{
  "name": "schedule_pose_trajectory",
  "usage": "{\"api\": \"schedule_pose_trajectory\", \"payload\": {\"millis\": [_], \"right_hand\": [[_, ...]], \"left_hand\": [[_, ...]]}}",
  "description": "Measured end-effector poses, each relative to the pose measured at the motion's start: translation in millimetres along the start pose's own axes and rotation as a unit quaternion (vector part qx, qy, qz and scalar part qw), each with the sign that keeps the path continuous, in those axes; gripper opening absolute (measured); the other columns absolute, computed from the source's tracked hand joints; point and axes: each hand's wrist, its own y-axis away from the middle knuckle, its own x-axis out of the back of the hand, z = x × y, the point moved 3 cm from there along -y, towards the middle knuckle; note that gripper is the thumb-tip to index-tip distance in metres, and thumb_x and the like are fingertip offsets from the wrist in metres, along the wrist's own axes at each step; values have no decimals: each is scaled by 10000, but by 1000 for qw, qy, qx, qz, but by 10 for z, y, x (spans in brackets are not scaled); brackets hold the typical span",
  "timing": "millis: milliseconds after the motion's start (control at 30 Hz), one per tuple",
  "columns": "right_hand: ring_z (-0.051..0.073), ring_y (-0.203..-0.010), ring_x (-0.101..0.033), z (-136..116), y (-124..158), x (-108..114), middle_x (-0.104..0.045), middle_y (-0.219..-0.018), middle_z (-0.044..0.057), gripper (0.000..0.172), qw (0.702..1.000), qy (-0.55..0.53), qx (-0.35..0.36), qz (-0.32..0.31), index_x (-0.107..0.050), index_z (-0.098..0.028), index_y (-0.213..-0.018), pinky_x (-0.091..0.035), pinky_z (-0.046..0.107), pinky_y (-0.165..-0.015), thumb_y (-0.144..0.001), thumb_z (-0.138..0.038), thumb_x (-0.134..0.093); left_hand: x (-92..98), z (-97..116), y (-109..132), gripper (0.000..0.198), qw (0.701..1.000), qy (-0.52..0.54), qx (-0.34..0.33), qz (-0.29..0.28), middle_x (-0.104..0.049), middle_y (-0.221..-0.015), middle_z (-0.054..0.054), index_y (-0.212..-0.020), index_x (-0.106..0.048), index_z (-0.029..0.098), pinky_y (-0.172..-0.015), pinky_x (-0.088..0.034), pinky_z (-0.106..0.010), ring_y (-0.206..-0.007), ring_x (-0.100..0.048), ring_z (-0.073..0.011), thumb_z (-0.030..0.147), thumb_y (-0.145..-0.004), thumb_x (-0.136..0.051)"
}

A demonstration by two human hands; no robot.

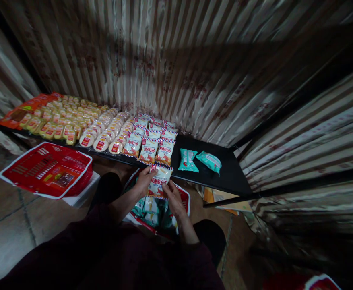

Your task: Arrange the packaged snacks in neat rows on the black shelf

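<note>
Between my hands is a white snack bag (pixel 159 180) with red lettering and a striped top edge. My left hand (pixel 143 183) grips its left side with the thumb on the front. On the lower right side, the fingers of my right hand (pixel 174 196) close on the same bag. Matching snack bags (pixel 148 150) stand in rows on the black shelf (pixel 191 177) just beyond. Below my hands, a red basket (pixel 186 198) holds several teal packets (pixel 151 209). Two more teal packets, one upright-looking (pixel 188 160) and one tilted (pixel 210 161), lie on the shelf's right part.
Round wrapped cakes (pixel 101 141) and small yellow packets (pixel 58 131) fill the shelf's left side, with an orange bag (pixel 22 112) at the end. Another red basket (pixel 45 169) sits at the left on a white box (pixel 84 189). Striped sheeting (pixel 152 56) hangs behind; a dark metal bar (pixel 285 106) slants at right.
</note>
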Motion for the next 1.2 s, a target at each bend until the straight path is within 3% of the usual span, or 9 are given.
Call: {"api": "schedule_pose_trajectory", "payload": {"millis": [100, 233, 433, 700, 933, 1200], "right_hand": [[222, -933, -643, 23, -14, 31, -707, -1019, 37, 440, 1000, 24, 9, 11, -642, -232, -1061, -510, 337, -802, -681, -441, -722], [218, -882, -654, 26, -80, 112, -716, -975, 29, 432, 996, 6, 17, 83, -646, -237, -1038, -520, 336, -755, -684, -479, -697], [199, -800, -661, -5, -139, 197, -724, -887, 13, 380, 987, 11, 31, 160, -654, -241, -923, -518, 312, -716, -654, -503, -709], [177, -846, -637, 71, -117, 264, -705, -946, 19, 383, 987, 49, 66, 141, -623, -237, -1044, -504, 296, -763, -744, -474, -647], [198, -934, -640, 111, -146, 291, -689, -1067, 42, 539, 989, 25, 60, 129, -577, -243, -1170, -499, 333, -837, -676, -403, -723], [178, -883, -643, 173, -243, 362, -699, -1035, 22, 522, 984, 32, 50, 168, -590, -255, -1162, -501, 304, -793, -678, -412, -709]], "left_hand": [[-33, 67, -22, 451, 1000, -4, 4, -16, -690, -774, -30, -892, -608, 167, -668, -500, -301, -712, -649, -185, 450, -581, -770], [-2, 94, 33, 416, 997, -69, 20, -29, -694, -900, -60, -939, -633, 167, -753, -480, -285, -869, -637, -191, 448, -648, -729], [81, -130, 132, 438, 987, -124, 51, -88, -682, -1012, -83, -978, -630, 169, -728, -473, -288, -894, -629, -201, 343, -605, -782], [65, -241, 100, 340, 992, -102, 19, -68, -703, -948, -72, -913, -629, 149, -793, -477, -312, -884, -639, -201, 287, -630, -757], [59, -167, 79, 340, 991, -131, 8, -31, -695, -972, -73, -947, -623, 158, -709, -484, -283, -904, -632, -212, 301, -657, -727], [-7, -155, 33, 386, 990, -135, -15, -30, -686, -951, -74, -1007, -593, 164, -694, -478, -274, -885, -630, -206, 279, -658, -711]]}}
